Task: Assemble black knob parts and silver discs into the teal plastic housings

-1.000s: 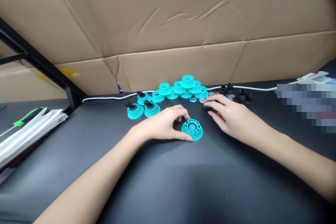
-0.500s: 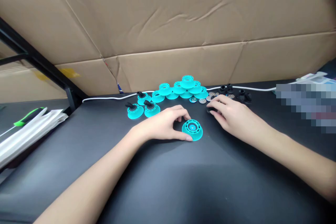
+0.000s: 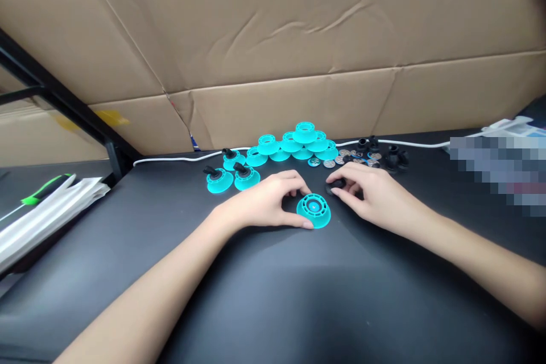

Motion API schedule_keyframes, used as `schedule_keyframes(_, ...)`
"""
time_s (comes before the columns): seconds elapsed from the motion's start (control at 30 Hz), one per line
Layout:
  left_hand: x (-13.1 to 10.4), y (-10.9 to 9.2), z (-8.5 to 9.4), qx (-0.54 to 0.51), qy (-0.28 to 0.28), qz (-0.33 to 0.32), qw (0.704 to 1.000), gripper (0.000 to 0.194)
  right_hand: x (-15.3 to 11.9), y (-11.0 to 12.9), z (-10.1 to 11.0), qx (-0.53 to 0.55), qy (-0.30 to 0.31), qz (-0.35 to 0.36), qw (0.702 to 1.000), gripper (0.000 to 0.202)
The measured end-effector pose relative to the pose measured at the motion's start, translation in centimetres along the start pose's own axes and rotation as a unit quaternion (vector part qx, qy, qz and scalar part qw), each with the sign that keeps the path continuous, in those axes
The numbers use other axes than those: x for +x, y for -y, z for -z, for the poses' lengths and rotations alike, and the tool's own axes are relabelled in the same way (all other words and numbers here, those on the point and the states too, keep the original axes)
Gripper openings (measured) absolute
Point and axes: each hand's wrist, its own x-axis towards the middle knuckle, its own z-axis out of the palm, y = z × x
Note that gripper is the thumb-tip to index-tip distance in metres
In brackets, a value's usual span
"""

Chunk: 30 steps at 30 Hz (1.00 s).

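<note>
My left hand [image 3: 277, 200] curls its thumb and fingers around the left side of a turquoise flared plastic ring [image 3: 314, 216], which sits on the black table with a dark disc in its centre. Between the thumb and fingertips of my right hand [image 3: 367, 189] is a small black plastic part [image 3: 335, 184], just beyond and to the right of that ring. Behind my left hand stand three turquoise rings fitted with black angled parts, one of them a finished-looking piece [image 3: 220, 180]. A stack of turquoise rings [image 3: 305, 134] rises at the back.
Several round metallic discs [image 3: 329, 164] lie beyond my right hand, near loose black parts [image 3: 396, 157]. A white cable [image 3: 179, 159] runs along the cardboard wall [image 3: 273, 40]. At left are a green-black screwdriver [image 3: 46, 190], white packets [image 3: 72, 205] and a black metal frame [image 3: 63, 96].
My right hand has moved left, bringing the black part closer to the turquoise ring. My left hand stays at the ring, which has barely shifted.
</note>
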Motion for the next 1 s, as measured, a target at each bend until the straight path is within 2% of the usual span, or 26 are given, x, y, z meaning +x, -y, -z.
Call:
schedule_keyframes(0.23, -0.2, 0.2, -0.1, 0.029, -0.022, -0.024, 0.999, 0.047, 0.0, 0.4, 0.2, -0.032, -0.010, 0.019, 0.999, 0.016)
schedule_keyframes(0.47, -0.2, 0.7, -0.2, 0.016, -0.019, -0.023, 0.999, 0.046, 0.1, 1.1, 0.3, 0.057, -0.043, -0.011, 0.997, 0.017)
schedule_keyframes(0.8, -0.2, 0.5, -0.1, 0.018, -0.012, -0.024, 0.999, 0.048, -0.1, 2.6, 0.3, 0.067, -0.022, 0.102, 0.992, 0.018)
schedule_keyframes(1.0, -0.2, 0.4, 0.0, 0.008, -0.016, -0.021, 1.000, 0.047, -0.2, 2.6, -0.1, 0.078, 0.003, 0.108, 0.991, 0.023)
